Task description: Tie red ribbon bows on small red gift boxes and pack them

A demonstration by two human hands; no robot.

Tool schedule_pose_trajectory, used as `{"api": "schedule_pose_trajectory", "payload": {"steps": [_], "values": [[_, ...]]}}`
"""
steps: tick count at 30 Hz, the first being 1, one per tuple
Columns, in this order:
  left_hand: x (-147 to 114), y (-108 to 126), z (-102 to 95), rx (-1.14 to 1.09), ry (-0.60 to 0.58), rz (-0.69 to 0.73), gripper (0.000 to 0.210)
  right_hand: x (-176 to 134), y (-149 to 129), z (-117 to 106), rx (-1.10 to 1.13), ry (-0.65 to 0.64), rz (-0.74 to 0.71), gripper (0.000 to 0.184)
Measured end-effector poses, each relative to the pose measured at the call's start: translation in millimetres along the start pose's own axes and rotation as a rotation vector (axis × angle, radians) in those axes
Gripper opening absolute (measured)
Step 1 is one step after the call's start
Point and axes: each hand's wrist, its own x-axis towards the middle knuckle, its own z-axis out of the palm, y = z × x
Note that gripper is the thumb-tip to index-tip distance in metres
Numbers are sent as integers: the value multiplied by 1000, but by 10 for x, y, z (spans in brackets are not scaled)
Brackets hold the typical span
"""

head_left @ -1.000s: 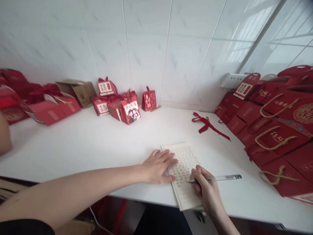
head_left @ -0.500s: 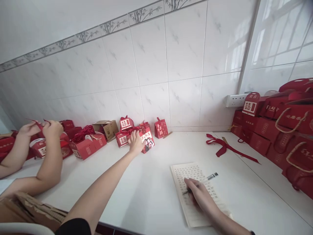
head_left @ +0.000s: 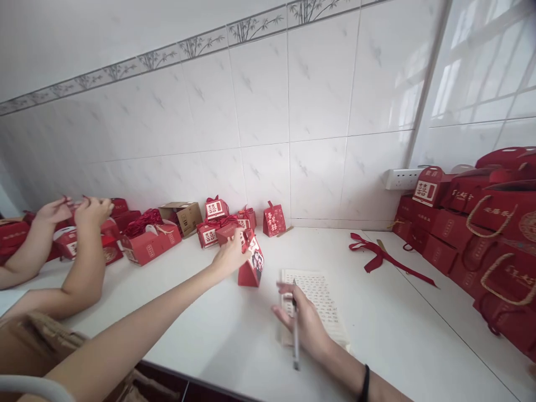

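Note:
My left hand (head_left: 230, 255) grips the top of a red paper gift box (head_left: 249, 274) with a cartoon couple on its side. The box is tilted a little, and I cannot tell whether its base touches the table. Over the near left part of a handwritten notepad (head_left: 325, 296) hovers my right hand (head_left: 310, 326). A pen (head_left: 296, 347) is tucked in that hand, pointing back toward me, while the thumb and index finger stretch toward the box. Behind the left hand stand small red boxes (head_left: 209, 234) with ribbons, and a triangular red box (head_left: 274, 219) is by the wall.
At left, a co-worker's hands (head_left: 92, 212) hold something red above more boxes. A red handled box (head_left: 156, 245) and an open cardboard box (head_left: 184, 216) sit nearby. Red ribbon (head_left: 379, 254) lies at right, before stacked red boxes (head_left: 444, 215) and a power strip (head_left: 402, 178).
My left hand has pulled the couple box toward me, away from the group. My right hand has stopped writing, moved left and turned the pen back. The notepad has shifted left and up in view.

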Motion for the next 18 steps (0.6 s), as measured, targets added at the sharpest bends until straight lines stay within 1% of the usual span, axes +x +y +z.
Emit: {"api": "schedule_pose_trajectory", "payload": {"steps": [1,2,3,4,6,7,10,11,12,14,15,17,18], "values": [[-193,86,-42,-30,-32,38,51,56,-59,50,-37,-11,-86,33],[-381,174,-90,-98,-78,56,51,115,-127,101,-47,-26,-146,39],[-555,260,-143,-164,-123,63,51,175,-205,148,-38,-46,-180,43],[-705,339,-202,-205,-144,63,53,232,-290,183,-20,-68,-195,44],[-919,459,-323,-217,-136,89,55,336,-477,193,17,-149,-220,37],[-979,493,-376,-189,-84,131,54,385,-574,166,22,-208,-232,31],[-1014,487,-457,-85,162,306,39,521,-848,5,-63,-423,-289,15],[-998,457,-452,-77,217,346,34,561,-924,-53,-114,-502,-303,15],[-979,420,-434,-102,238,360,32,594,-988,-103,-159,-576,-312,16],[-958,340,-384,-251,224,304,30,631,-1078,-167,-221,-675,-310,17],[-963,303,-364,-344,214,253,29,632,-1105,-181,-236,-691,-309,16],[-1015,244,-350,-470,160,161,28,600,-1135,-190,-259,-682,-320,15],[-1061,223,-353,-480,100,143,29,571,-1143,-191,-279,-670,-330,17]]}}
